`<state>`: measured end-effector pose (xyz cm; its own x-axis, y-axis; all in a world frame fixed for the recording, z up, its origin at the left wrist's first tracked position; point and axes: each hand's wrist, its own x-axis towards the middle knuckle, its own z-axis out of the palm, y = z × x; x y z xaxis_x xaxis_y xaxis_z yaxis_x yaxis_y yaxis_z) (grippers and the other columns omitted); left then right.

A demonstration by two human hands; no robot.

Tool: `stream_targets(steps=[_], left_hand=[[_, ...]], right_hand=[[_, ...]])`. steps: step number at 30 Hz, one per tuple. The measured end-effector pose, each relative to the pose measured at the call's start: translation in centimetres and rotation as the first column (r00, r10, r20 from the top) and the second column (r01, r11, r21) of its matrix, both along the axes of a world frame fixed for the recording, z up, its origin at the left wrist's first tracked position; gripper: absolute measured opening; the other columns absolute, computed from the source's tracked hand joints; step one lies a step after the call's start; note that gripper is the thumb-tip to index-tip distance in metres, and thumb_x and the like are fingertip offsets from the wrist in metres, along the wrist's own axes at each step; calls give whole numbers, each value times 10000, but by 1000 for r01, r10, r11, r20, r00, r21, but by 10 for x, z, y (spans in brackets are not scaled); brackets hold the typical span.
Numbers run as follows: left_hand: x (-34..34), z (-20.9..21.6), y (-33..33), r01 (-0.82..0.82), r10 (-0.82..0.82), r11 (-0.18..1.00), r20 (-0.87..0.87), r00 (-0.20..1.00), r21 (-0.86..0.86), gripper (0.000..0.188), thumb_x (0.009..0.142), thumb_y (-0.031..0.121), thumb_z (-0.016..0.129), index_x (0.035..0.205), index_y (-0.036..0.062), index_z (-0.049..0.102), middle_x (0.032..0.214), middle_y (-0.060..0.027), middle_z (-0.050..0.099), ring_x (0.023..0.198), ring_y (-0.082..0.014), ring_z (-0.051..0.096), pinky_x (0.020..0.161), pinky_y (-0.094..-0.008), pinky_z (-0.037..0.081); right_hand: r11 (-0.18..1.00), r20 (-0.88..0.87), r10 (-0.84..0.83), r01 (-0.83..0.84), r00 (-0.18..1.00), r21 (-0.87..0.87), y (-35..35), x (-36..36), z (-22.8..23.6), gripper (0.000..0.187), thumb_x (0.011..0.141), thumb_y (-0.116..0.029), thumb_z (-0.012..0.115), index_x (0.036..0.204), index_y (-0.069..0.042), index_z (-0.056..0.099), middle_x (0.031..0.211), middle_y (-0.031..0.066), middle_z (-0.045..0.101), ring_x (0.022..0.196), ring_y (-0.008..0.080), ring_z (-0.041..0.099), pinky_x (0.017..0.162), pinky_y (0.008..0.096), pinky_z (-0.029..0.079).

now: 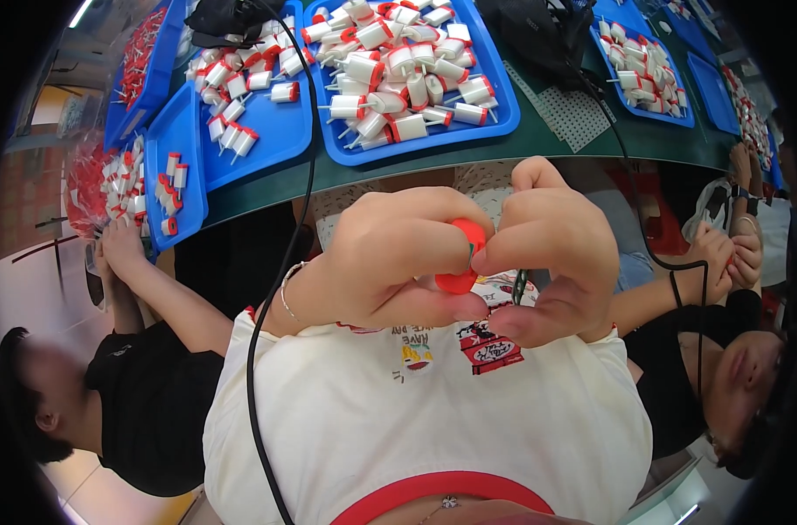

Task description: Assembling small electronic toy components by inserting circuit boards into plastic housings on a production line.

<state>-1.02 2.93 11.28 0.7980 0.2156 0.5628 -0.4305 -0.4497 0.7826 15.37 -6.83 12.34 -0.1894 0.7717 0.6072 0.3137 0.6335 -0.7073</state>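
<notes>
In front of my chest, both hands are close together with the fingers bent. My left hand [390, 249] pinches a small round orange-red plastic piece [456, 283], partly covered by the fingers. A bit of green shows at its middle. My right hand [560, 249] is closed around a thin dark metal tool [520, 285]; only a short length shows below the index finger, so its kind is unclear. The right index fingertip meets the orange-red piece. Beyond the hands, a blue tray [510, 114] holds a heap of white plastic parts with red ends and thin prongs [407, 61].
More blue trays [267, 162] with similar parts stand along the green table [346, 179]. A black cable [257, 350] hangs down on my left. Dark bags [538, 35] and a perforated grey sheet [573, 118] lie at the back. Co-workers' hands [123, 245] are at both sides.
</notes>
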Motion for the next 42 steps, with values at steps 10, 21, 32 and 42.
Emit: stream_targets(steps=[10,21,32,42], left_hand=[[4,1,-1,-34,32,999,98,995,23,337,647,214,766,821,56,524,877,-134,592,641,-255,572,516,-291,464],[2,1,-8,-174,158,977,127,979,124,341,650,287,753,768,74,515,855,-151,578,650,-275,574,523,-305,468],[5,-1,-10,-193,173,971,142,975,141,349,652,270,760,778,70,503,837,-152,576,624,-271,573,499,-305,468],[4,3,-7,-176,162,979,134,978,103,333,637,203,771,785,60,510,836,-143,581,632,-255,583,514,-286,474]], right_hand=[[1000,25,-2,2,1000,1,-2,-2,5,344,658,-320,732,861,-82,590,625,-11,503,490,135,375,588,325,231],[999,13,-43,43,999,12,-3,-7,4,324,652,-316,742,828,-108,567,643,-11,489,513,145,388,610,345,251],[998,-40,-43,45,998,47,-2,-7,-3,314,650,-303,738,817,-106,559,635,-9,478,509,146,387,608,344,245],[998,-114,-30,24,993,-56,0,-8,1,290,587,-164,758,803,-133,567,654,-51,529,499,135,415,570,287,236]])
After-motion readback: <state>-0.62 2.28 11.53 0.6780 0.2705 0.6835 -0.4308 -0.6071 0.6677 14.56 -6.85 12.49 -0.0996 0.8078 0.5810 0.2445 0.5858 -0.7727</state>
